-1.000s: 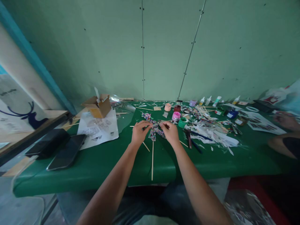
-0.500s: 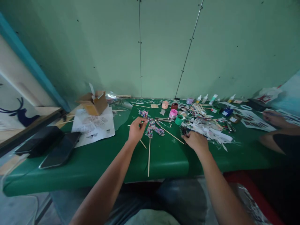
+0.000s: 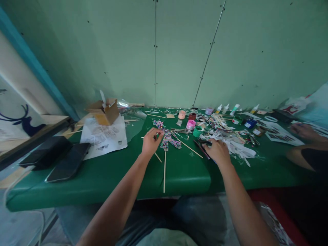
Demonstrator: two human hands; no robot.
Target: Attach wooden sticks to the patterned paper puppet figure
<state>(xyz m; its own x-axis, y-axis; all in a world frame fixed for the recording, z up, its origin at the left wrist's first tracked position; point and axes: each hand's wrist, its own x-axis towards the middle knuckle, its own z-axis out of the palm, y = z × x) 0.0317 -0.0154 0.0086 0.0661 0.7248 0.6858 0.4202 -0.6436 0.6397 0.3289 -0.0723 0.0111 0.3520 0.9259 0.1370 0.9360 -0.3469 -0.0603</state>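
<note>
My left hand (image 3: pixel 152 140) is closed in a pinch at the left side of a colourful patchwork figure (image 3: pixel 167 138) lying on the green table. Whatever sits between its fingertips is too small to make out. Thin wooden sticks (image 3: pixel 164 172) reach out from the figure on several sides. My right hand (image 3: pixel 217 151) is bent over a small dark object (image 3: pixel 207 143), its fingers curled onto it. Below those fingers lies a flat dark item with a reddish edge (image 3: pixel 201 149), partly hidden. Scissors (image 3: pixel 180 131) lie just beyond the figure.
Open paint jars, among them a pink one (image 3: pixel 191 124) and a green one (image 3: pixel 198 131), stand behind. Paper scraps (image 3: pixel 238 147) are heaped at right. At left are a cardboard box (image 3: pixel 106 112), printed sheet (image 3: pixel 104 136) and phone (image 3: pixel 68 162). Another person's hand (image 3: pixel 303 131) works far right.
My right hand has shifted slightly, and more of the flat dark item beneath it shows. My left hand stays at the figure. The whole view has moved a little.
</note>
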